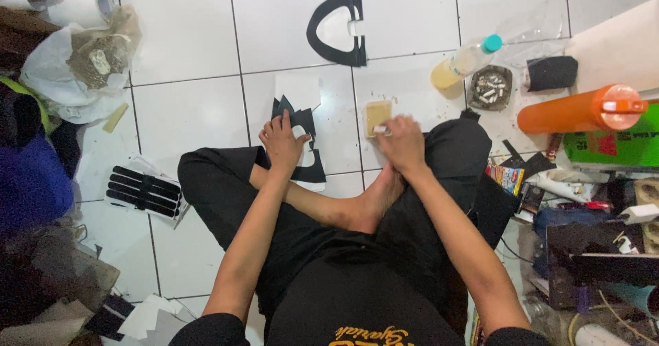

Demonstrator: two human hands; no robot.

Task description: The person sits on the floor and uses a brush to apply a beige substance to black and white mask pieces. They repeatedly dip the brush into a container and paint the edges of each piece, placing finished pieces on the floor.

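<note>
Crossed legs [329, 209] nearest. Left hand [283, 142] flat, fingers spread, pressing black cut pieces [302, 147] on floor. Right hand [400, 142] closed round small white tool [379, 131], over yellowish glue tub [377, 114] just beyond fingertips.

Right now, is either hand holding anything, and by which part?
The right hand grips a small whitish tool by its rear end, tip at the tan square container. The left hand holds nothing; it presses flat on the black cut pieces.
</note>
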